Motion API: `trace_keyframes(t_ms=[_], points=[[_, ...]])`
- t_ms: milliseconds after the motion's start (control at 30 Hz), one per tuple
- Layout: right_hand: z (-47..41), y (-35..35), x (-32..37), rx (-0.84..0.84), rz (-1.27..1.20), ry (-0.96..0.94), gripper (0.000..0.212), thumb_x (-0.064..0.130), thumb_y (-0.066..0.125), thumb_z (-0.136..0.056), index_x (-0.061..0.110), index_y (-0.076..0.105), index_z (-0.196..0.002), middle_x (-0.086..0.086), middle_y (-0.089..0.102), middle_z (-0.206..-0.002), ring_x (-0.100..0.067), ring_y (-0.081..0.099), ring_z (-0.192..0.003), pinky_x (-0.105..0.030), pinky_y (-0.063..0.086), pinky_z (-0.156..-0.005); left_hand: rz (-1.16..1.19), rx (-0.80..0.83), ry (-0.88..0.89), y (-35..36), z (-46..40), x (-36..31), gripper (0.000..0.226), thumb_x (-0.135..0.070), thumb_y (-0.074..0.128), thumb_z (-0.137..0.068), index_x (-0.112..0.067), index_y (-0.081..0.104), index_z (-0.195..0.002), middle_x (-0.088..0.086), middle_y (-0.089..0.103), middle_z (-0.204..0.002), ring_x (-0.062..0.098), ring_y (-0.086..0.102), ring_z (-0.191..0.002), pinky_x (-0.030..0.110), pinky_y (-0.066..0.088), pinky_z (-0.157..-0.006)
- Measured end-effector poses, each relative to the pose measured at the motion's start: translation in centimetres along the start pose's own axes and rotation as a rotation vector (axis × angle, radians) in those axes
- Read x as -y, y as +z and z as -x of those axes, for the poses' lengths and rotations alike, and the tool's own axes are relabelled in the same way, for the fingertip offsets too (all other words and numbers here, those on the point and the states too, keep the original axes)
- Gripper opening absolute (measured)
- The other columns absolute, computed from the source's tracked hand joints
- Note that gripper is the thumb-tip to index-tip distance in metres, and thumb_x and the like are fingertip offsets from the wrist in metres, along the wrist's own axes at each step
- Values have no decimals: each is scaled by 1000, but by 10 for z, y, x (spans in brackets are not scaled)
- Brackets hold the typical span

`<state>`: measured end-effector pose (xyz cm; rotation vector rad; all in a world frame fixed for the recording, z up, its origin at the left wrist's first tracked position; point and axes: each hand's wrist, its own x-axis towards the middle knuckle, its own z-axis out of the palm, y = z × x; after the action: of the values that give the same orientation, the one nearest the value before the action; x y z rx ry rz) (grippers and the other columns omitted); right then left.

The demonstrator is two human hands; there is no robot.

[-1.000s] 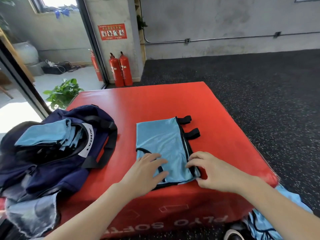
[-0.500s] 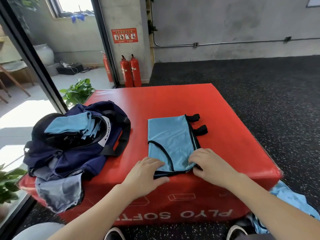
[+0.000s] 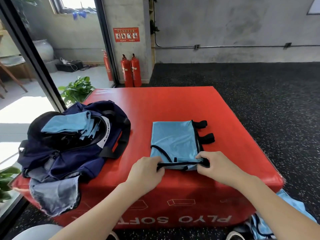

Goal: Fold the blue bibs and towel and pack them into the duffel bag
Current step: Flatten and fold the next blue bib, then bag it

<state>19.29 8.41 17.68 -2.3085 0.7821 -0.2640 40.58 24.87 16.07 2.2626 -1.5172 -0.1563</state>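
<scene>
Gripping the blue bib [image 3: 174,141] at the plyo box's [image 3: 173,104] near edge, left hand [image 3: 147,172] and right hand [image 3: 217,168] have fingertips hidden beneath its hem.

Light blue bib [image 3: 174,139] with black trim, navy duffel bag [image 3: 72,149], red box [image 3: 173,104], speckled black floor [image 3: 268,94].

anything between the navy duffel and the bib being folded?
Head view: only bare red vinyl plyo box top between navy fabric duffel bag and light blue mesh bib.
</scene>
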Motion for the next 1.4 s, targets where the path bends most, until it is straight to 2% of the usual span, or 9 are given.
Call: trace_keyframes(t_ms=[100,267,433,667,767,833,900,1233,1400], points=[[1,-12,6,-39,-57,-31,12,40,59,-73,31,65,-78,-2,60,-68,-9,43,-58,-31,36,-58,321,39,-26,-17,-1,4,10,-31,68,-88,-28,69,-79,-7,66,-65,9,60,-59,25,48,-56],[-11,-27,12,-108,-197,-52,10,15,65,-85,21,65,-76,7,46,-59,-11,38,-56,-34,31,-56,530,-94,-53,-33,-10,-1,5,-27,75,-88,-29,74,-83,-16,71,-75,3,66,-71,15,47,-64],[-44,-31,15,-218,-278,-5,11,21,68,-92,31,73,-90,8,73,-79,-11,64,-71,-36,47,-67,657,-202,-155,-30,-38,-6,4,-26,73,-89,-29,73,-87,-6,72,-78,13,66,-75,24,50,-67],[-100,-25,-1,-236,-144,22,7,32,67,-94,39,71,-95,16,72,-87,-2,65,-83,-30,51,-78,656,-267,-262,-8,-82,3,12,-30,65,-96,-35,68,-86,-25,66,-72,-4,60,-70,12,40,-58],[-119,-17,-10,-205,-83,37,9,31,65,-96,39,68,-95,16,70,-87,3,62,-82,-24,45,-71,643,-277,-339,3,-91,7,20,-30,63,-97,-26,59,-78,-14,55,-60,4,49,-56,12,37,-51],[-129,-11,-18,-164,-13,56,7,33,62,-97,38,68,-97,17,69,-88,2,61,-84,-26,46,-73,632,-219,-423,9,-91,8,8,-31,62,-96,-24,58,-95,-12,58,-69,4,49,-53,14,38,-48],[-138,-5,-25,-139,57,84,6,36,61,-96,36,67,-98,16,68,-88,-4,61,-86,-33,50,-77,636,-152,-501,12,-86,7,32,-30,62,-94,-29,50,-124,-8,65,-82,3,57,-56,17,44,-51],[-156,6,-30,-164,271,172,9,38,54,-99,33,62,-98,10,64,-85,-19,60,-83,-36,47,-69,481,-143,-296,25,-49,1,58,-9,49,-100,-35,32,-148,-17,47,-120,3,48,-105,19,35,-87],[-153,6,-21,-171,282,166,14,40,56,-98,36,69,-103,14,62,-91,-14,56,-86,-33,41,-68,151,-116,-242,29,-50,13,44,-13,44,-101,-30,43,-142,-10,49,-123,21,60,-91,35,48,-78]])
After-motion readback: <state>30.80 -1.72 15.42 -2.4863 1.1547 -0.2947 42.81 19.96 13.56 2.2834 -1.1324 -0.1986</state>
